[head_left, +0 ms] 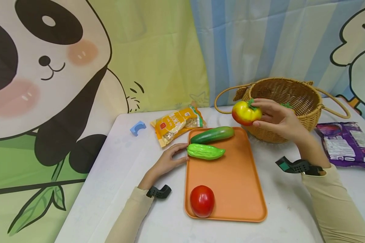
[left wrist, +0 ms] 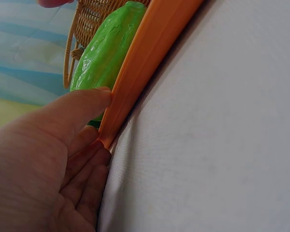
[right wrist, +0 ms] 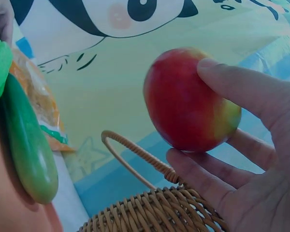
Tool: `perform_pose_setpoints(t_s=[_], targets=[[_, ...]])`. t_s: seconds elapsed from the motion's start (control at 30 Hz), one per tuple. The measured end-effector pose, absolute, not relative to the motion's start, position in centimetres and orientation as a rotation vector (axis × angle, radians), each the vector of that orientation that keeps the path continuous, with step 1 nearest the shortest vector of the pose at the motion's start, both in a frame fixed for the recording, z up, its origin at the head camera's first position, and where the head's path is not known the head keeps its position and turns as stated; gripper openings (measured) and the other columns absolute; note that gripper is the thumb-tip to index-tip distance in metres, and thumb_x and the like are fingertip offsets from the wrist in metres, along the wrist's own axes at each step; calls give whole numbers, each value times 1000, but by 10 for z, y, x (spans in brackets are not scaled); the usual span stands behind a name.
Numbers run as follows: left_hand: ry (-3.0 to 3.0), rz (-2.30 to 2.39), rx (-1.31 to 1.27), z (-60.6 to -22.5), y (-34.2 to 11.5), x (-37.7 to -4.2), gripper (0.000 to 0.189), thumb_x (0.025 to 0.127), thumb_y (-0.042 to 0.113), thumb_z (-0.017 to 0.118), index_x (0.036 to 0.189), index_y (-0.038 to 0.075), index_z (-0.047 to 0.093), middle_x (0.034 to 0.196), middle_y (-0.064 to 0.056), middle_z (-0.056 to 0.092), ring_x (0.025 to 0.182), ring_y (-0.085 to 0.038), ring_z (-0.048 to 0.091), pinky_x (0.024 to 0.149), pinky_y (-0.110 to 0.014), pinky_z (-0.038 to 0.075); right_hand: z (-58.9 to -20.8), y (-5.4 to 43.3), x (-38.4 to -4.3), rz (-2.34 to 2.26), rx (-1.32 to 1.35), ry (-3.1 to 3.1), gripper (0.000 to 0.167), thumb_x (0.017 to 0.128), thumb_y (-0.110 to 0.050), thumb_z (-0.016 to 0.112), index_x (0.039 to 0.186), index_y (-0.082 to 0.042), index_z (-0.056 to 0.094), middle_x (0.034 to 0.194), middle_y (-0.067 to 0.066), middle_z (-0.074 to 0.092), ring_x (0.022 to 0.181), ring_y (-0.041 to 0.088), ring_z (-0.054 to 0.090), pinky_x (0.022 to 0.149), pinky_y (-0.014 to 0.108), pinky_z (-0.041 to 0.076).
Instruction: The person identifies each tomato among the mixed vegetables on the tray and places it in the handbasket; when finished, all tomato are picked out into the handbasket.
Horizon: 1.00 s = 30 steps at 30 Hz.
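My right hand (head_left: 278, 118) pinches a yellow-and-red tomato (head_left: 246, 113) with a green leafy top, thumb on one side and fingers on the other. It is up in front of the wicker basket (head_left: 310, 118), left of the basket's opening. My left hand (head_left: 167, 162) touches the left rim of the orange tray (head_left: 231, 179) with the thumb and fingertips, spread along the edge. On the tray, a light green bumpy gourd (head_left: 205, 152) lies just beside those fingers, below a dark green cucumber (head_left: 213, 135). A glossy red fruit (head_left: 202, 201) sits in the tray's near left corner.
Behind the tray lies an orange food packet (head_left: 179, 123), with a small blue curved block (head_left: 138, 128) left of it. A purple packet (head_left: 346, 143) is right of the basket. Green leaves (head_left: 287, 105) show inside the basket. Printed curtains (head_left: 164, 57) hang behind the table.
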State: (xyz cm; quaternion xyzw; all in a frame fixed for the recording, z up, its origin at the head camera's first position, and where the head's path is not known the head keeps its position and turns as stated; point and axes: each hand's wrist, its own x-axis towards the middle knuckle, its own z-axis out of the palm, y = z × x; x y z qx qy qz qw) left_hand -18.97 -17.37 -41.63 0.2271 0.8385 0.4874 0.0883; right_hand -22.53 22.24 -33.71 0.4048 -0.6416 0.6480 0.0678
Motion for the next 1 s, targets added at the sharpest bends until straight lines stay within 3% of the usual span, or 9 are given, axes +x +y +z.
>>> perform_pose_setpoints(t_s=[0.33, 1.0], targets=[[2498, 1442, 681, -416, -174, -190, 51, 92, 11, 68, 140, 0, 50, 145, -15, 48, 137, -28, 42, 116, -44, 32, -334, 227, -225, 2002, 999, -1840, 52, 80, 27, 60, 129, 10, 56, 140, 10, 50, 124, 15, 55, 94, 19, 50], [2492, 1446, 672, -415, -173, -190, 51, 93, 11, 68, 140, 1, 50, 145, -15, 49, 136, -27, 43, 115, -44, 32, -322, 265, -230, 1864, 885, -1970, 54, 80, 27, 59, 131, 8, 56, 138, 7, 52, 120, 10, 56, 91, 13, 49]])
